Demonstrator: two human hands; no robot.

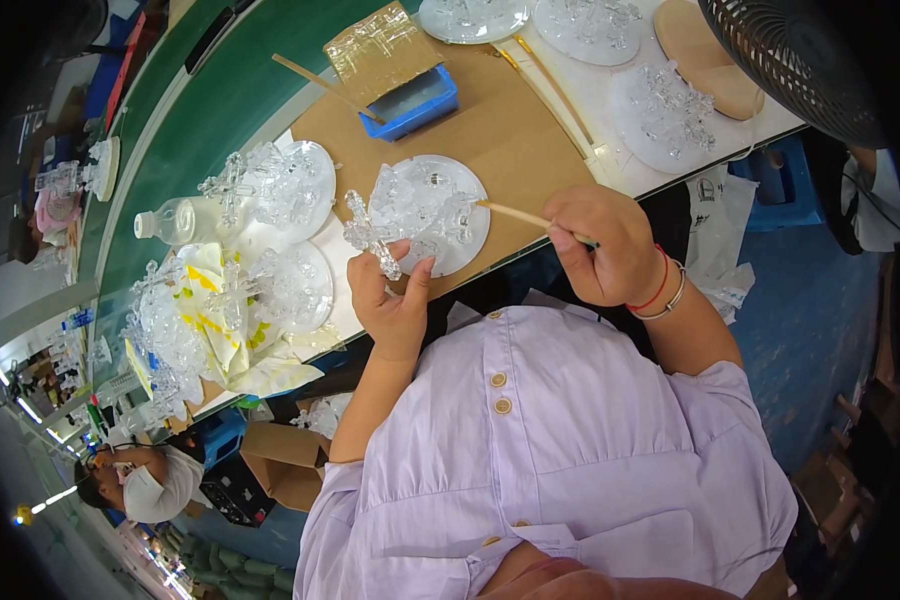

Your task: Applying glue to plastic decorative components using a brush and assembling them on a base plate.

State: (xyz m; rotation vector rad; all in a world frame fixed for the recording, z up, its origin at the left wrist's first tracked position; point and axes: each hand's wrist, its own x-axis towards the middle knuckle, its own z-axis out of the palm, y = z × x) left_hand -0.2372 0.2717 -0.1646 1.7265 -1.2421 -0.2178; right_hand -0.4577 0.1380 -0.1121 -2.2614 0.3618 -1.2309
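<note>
My left hand (pixel 390 310) pinches a clear, knobbly plastic ornament (pixel 373 238) between thumb and fingers, at the near left edge of a round white disc (pixel 467 245). A heap of similar clear pieces (pixel 410 195) covers much of that disc. In my closed right hand (pixel 602 245) is a thin wooden stick (pixel 518 213), gripped near its dark end. Its far tip points left and reaches the right side of the clear pieces; whether it touches them I cannot tell.
Beyond the disc, a blue tub (pixel 415 105) with another stick (pixel 325 85) stands on brown cardboard (pixel 515 120). More discs with clear pieces (pixel 665 115) lie right and left. A plastic bottle (pixel 175 220), a patterned yellow-white bag (pixel 215 320) and a fan (pixel 790 60) are nearby.
</note>
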